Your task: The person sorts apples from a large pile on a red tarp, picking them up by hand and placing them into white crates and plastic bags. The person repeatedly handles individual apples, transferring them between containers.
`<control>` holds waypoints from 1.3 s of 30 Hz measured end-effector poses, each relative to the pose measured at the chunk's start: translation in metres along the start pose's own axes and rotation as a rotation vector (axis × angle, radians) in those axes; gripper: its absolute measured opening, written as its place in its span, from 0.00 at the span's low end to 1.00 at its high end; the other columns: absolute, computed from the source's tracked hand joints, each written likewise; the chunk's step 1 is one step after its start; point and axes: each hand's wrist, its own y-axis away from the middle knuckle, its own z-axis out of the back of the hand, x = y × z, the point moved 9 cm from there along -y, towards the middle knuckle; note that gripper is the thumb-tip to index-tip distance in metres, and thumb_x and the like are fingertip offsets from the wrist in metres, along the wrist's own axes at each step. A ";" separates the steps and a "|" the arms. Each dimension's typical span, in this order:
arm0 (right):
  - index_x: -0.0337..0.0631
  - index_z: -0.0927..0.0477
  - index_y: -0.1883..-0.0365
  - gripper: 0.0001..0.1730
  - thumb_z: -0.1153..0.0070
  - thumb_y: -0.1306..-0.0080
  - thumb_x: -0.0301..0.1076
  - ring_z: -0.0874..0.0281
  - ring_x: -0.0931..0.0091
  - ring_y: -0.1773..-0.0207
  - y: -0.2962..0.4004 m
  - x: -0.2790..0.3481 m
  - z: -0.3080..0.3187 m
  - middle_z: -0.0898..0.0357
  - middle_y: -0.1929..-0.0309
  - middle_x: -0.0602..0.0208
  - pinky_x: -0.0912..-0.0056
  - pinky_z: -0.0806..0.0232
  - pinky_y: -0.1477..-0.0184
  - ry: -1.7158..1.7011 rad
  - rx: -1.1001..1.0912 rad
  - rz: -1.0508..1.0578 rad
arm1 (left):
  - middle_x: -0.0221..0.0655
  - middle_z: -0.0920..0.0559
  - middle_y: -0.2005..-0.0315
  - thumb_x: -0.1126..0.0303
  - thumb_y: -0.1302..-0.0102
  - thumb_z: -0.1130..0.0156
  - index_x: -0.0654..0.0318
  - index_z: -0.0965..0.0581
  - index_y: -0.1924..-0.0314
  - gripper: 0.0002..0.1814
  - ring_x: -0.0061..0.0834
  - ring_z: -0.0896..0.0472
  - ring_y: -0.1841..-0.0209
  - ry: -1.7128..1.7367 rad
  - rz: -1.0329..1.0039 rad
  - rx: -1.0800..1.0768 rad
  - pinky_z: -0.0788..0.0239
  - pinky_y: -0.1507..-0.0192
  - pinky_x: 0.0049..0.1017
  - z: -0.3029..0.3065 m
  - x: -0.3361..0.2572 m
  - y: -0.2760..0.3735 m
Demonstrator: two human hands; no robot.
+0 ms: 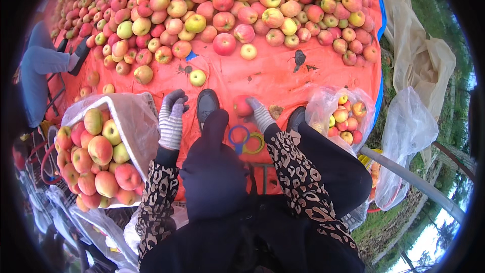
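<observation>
My right hand point(262, 115), in a grey and white striped glove, holds a red apple point(241, 106) at its fingertips. Just below it are a blue ring point(238, 135) and a yellow ring point(255, 143), which look like fruit sizing rings; I cannot tell whether they lie on the sheet. My left hand point(172, 119), gloved alike, seems to hold nothing, its fingers loosely bent. It is beside a white crate point(116, 109) lined with clear plastic and heaped with red and yellow-green apples point(100, 150). A single yellow-green apple point(197, 78) lies beyond my left shoe.
A broad heap of apples point(223, 21) covers the far part of the red sheet point(242, 74). On the right stand a plastic-lined container of smaller apples point(346, 120) and a metal pole point(413, 182). Another person's leg point(41, 64) is at the left.
</observation>
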 end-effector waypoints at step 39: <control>0.45 0.43 0.34 0.53 0.57 0.46 0.77 0.53 0.53 0.29 0.142 0.155 -0.114 0.45 0.32 0.55 0.30 0.59 0.34 -1.041 0.647 0.214 | 0.45 0.36 0.36 0.72 0.40 0.43 0.67 0.39 0.35 0.32 0.38 0.42 0.31 0.516 -0.121 0.585 0.55 0.30 0.33 -0.125 -0.080 0.015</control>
